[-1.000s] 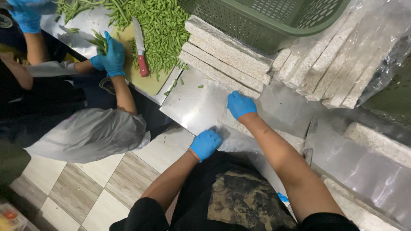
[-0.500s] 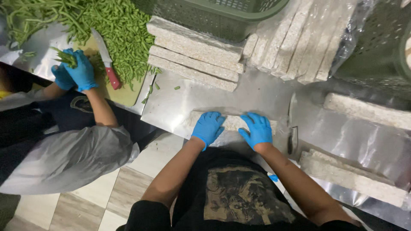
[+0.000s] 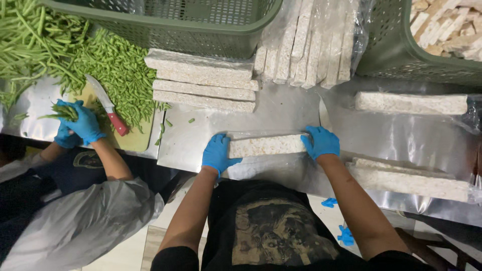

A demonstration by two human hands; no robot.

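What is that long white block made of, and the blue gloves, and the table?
The block looks like pressed, grainy tempeh: pale and speckled. The gloves on the left hand and right hand look like thin matte rubber, probably nitrile. The table looks like shiny steel: grey and reflective.

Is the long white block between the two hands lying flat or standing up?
Lying flat. The long white speckled block rests lengthwise on the shiny metal table, the left hand and right hand gripping its ends.

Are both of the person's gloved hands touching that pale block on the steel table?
Touching. The head view shows the left hand gripping one end of the pale block and the right hand gripping the other, no gap visible.
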